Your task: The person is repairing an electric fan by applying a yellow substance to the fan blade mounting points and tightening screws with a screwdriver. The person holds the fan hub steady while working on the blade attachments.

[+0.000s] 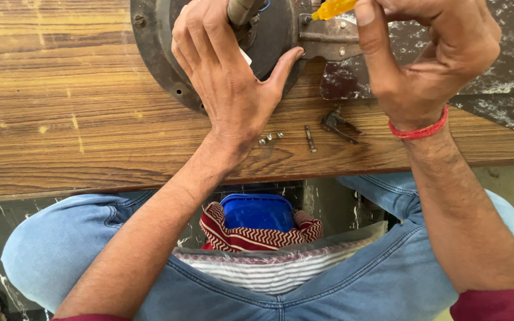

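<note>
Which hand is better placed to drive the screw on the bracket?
Right. The right hand holds the yellow-handled screwdriver at the metal bracket. The left hand is spread on the round dark plate, steadying it.

Seated at the wooden bench (90, 107), a person works with both bare forearms reaching forward over its near edge. The left hand (224, 77) lies palm-down well past that edge, fingers (200, 32) curled forward and gripping, thumb (284, 65) splayed out to the right, wrist straight. The right hand (429, 56), to its right and equally far over the bench, is bunched in a loose fist, index finger (376, 41) bent upward in a pinch, a red thread band (419, 129) around the wrist. Both elbows hang below the bench edge, dark red sleeve cuffs just showing at each
</note>
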